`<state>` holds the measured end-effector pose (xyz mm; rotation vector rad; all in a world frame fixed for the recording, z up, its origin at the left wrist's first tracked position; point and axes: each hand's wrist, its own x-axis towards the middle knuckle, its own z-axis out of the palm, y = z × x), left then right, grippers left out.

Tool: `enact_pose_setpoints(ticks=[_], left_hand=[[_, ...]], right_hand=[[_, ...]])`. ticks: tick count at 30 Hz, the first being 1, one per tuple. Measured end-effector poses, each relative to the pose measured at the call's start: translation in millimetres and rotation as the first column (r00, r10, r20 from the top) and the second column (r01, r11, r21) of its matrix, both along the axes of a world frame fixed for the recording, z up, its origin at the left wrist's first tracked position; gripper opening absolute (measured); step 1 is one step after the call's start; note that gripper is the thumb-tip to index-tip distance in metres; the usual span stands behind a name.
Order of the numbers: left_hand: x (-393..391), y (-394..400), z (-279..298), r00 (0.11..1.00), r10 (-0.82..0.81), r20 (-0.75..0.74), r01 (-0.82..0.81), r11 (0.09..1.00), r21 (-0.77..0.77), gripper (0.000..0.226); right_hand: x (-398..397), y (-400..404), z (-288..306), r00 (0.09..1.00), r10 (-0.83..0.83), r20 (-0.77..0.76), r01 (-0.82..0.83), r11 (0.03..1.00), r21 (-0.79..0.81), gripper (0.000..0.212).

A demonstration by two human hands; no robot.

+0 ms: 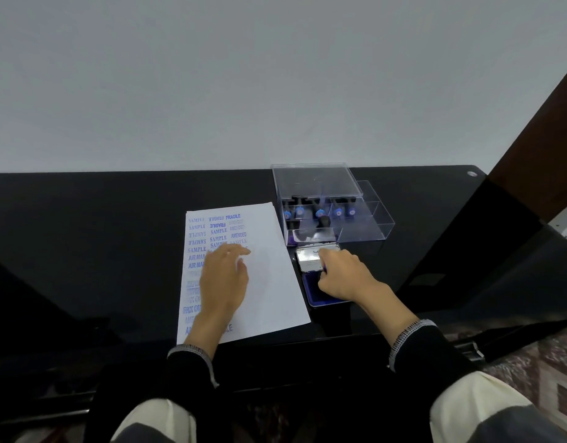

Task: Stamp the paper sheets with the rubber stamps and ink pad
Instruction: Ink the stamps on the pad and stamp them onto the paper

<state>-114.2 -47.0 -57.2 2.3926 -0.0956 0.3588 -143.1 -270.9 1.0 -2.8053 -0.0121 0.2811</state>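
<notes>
Paper sheet (pixel 269 276) found flat on the desk (pixel 84 235), long axis running from the near edge toward the wall, top edge tilted slightly to the right. Left and middle columns covered with blue impressions reading SAMPLE, FRAGILE, AMENDED, AIR MAIL; right portion blank. Ink pad (pixel 314 292) located just beside the sheet's right edge, lid (pixel 309 259) hinged open toward the wall, blue-violet pad surface exposed. Clear plastic box (pixel 365 225) noted directly behind the ink pad, touching or nearly touching it, with its transparent lid raised. Rubber stamps (pixel 319 214) seen inside with black handles and blue ends, lying in a row across the rear compartments; right-hand compartments appeared vacant.

Desk surface glossy black, set against a plain pale wall (pixel 275 75). Dark brown panel (pixel 537 148) observed at right; patterned floor (pixel 531 362) visible below the desk edge at lower right.

Left hand (pixel 224 282) laid palm down on the sheet, fingers (pixel 234 249) loosely spread, pressing the paper, holding nothing. Right hand (pixel 346 276) positioned over the ink pad, fingers curled downward and drawn together; whether a stamp was pinched beneath could not be told. Dark sleeves with pale-trimmed cuffs recorded on both wrists.
</notes>
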Motion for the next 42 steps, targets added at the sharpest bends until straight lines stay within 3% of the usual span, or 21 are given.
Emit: enact_pose_setpoints(ticks=[3,8,12,16,22,35,42], left_hand=[[7.7,17.7,-1.7,0.991,0.13,0.038,-0.133,0.984,0.117,0.027],[9.5,38.7,-7.9,0.966,0.246,-0.082,-0.227,0.955,0.191,0.039],[8.8,46.6,-10.0,0.964,0.2,-0.177,-0.156,0.96,0.233,0.049],[7.8,48.2,-11.5,0.961,0.169,-0.217,-0.116,0.965,0.236,0.054],[7.6,51.7,-12.0,0.962,0.138,-0.235,-0.083,0.969,0.231,0.054],[5.5,57.6,-15.5,0.976,0.129,-0.177,-0.076,0.958,0.277,0.053],[4.9,56.1,-15.7,0.978,0.132,-0.164,-0.082,0.957,0.277,0.052]], right_hand=[[-2.3,7.2,-0.9,0.998,0.04,0.051,-0.035,0.994,-0.099,0.016],[-3.7,-1.3,-3.6,0.998,-0.038,0.042,0.037,0.999,0.032,0.015],[-4.1,-2.1,-2.4,0.998,-0.052,0.032,0.049,0.996,0.068,0.025],[-3.8,-1.6,-2.2,0.998,-0.054,0.032,0.052,0.997,0.064,0.015],[-3.6,-1.2,0.7,0.999,-0.051,0.012,0.05,0.996,0.076,0.032],[1.5,-0.8,1.6,0.996,-0.085,0.001,0.085,0.987,0.136,0.03],[-15.3,0.7,-13.8,0.979,-0.148,0.138,0.134,0.985,0.105,0.014]])
